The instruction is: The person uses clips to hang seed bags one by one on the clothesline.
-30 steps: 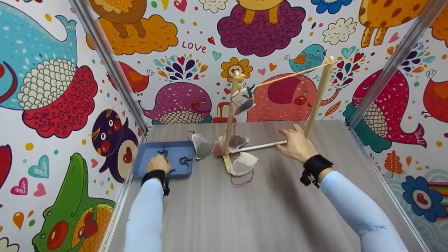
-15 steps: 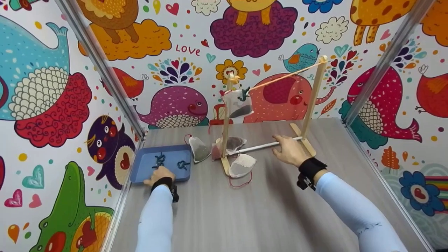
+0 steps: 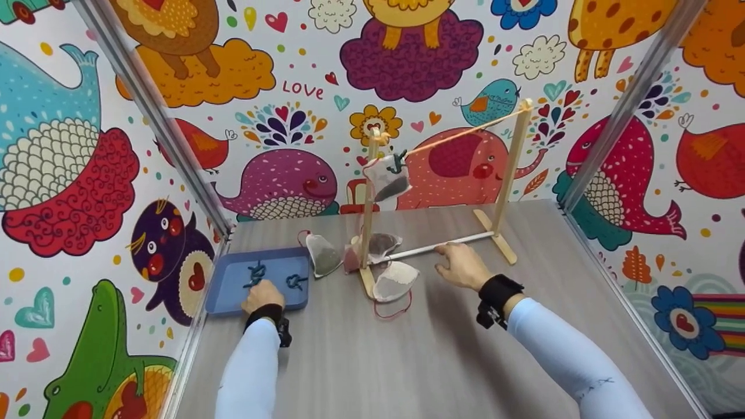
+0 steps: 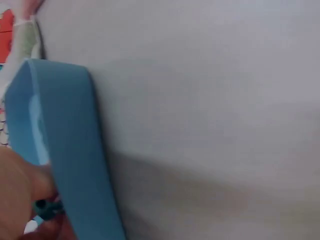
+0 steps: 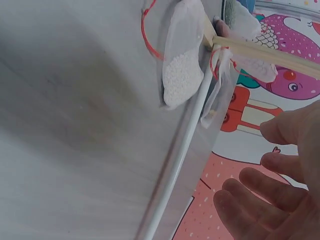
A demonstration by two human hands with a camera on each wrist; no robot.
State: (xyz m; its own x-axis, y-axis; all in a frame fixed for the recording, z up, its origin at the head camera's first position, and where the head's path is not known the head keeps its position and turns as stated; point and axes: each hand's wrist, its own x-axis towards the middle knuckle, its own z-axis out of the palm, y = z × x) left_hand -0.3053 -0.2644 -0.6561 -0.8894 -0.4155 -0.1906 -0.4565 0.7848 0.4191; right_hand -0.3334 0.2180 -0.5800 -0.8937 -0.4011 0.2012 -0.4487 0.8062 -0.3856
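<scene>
My left hand point(image 3: 263, 297) is at the near side of a blue tray point(image 3: 215, 285). In the left wrist view its fingers pinch a dark green clip point(image 4: 47, 209), partly hidden by the hand and the tray wall. More dark green clips point(image 3: 295, 281) lie in the tray. My right hand point(image 3: 464, 265), fingers loosely spread and holding nothing, hovers near the white rod point(image 3: 413, 251) of a wooden stand point(image 3: 512, 169). A mesh sachet point(image 3: 389, 180) hangs from the stand's orange cord point(image 3: 465, 131) by a dark green clip point(image 3: 398, 162).
Around the stand's left foot lie a white-filled sachet point(image 3: 396, 281), a dark sachet point(image 3: 384, 244) and a pinkish one point(image 3: 351, 259). A grey-green sachet point(image 3: 324, 256) lies beside the tray. Patterned walls with metal posts point(image 3: 151, 110) enclose the table.
My left hand has drawn back from the tray's middle to its near side. The right hand has moved left along the rod, away from the right post. The hanging sachet has swung and turned.
</scene>
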